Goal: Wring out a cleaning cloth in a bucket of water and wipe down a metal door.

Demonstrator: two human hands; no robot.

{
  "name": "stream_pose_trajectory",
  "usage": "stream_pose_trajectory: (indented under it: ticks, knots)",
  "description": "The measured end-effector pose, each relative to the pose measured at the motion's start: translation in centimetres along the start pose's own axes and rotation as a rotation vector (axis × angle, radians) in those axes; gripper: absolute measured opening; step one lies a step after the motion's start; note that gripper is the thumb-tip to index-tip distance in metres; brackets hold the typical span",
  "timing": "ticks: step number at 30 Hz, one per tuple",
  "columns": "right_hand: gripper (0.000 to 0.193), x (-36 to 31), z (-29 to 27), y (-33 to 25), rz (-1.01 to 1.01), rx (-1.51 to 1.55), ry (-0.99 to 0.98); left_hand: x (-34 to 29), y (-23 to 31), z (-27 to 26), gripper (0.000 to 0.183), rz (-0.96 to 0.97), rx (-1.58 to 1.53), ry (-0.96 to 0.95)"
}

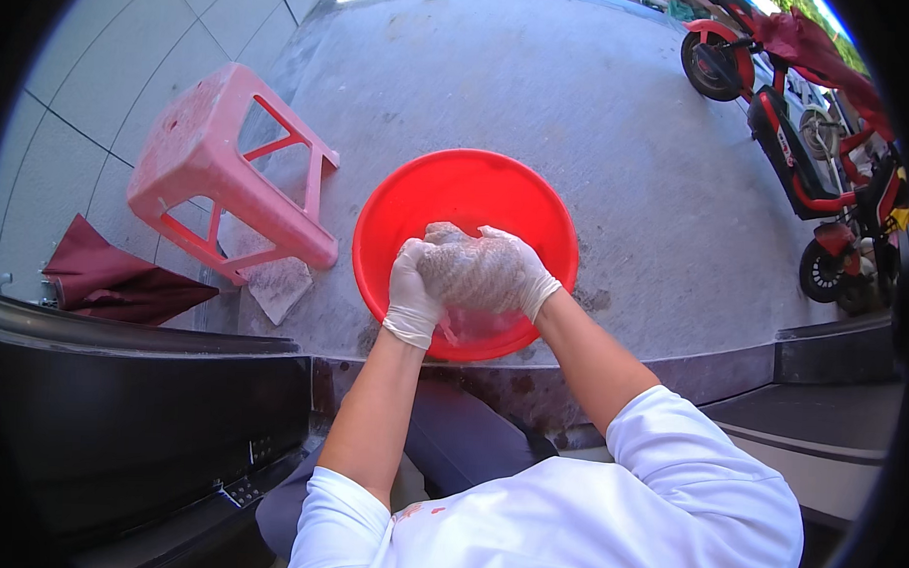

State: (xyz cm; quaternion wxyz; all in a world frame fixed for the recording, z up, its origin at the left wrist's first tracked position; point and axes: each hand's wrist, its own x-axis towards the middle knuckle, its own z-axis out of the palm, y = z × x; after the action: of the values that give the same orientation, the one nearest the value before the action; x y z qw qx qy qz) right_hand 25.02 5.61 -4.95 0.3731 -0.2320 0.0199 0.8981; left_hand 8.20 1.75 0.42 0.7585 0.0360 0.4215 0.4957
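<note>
i have two hands in view, each in a thin white glove [409, 324], and both are closed on one grey-brown lump [475, 273]. my left hand [411, 280] clasps its left end; my right hand [531, 277] cups its right end. the lump looks soft and rough-surfaced, but i cannot tell what it is made of. it sits between my palms, over one round red basin [468, 183], within its rim as i look down; i cannot tell how high i hold it.

to the left of the basin stands one pink plastic stool [197, 135], with one pale slab [277, 292] lying by its legs. beyond the stool's near side is one dark red folded cloth thing [124, 277], umbrella-like in shape. on the far right, well apart from the basin, i count one red and black scooter [779, 155] with two wheels [714, 71] plainly showing; the things behind it are too crowded to count. one grey floor [639, 160] lies under the basin.
</note>
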Motion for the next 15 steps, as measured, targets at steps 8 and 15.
stream_pose_trajectory:
  ticks: [8, 15]
  knots:
    - [0.078, -1.7, 2.3, 0.8, -0.006, -0.083, -0.113, -1.6, 1.3, 2.7, 0.033, 0.124, -0.308, -0.179]
    - [0.088, -3.2, 3.8, 0.5, -0.287, -0.042, -0.386, -1.7, 1.2, 2.9, 0.029, 0.192, -0.32, -0.143]
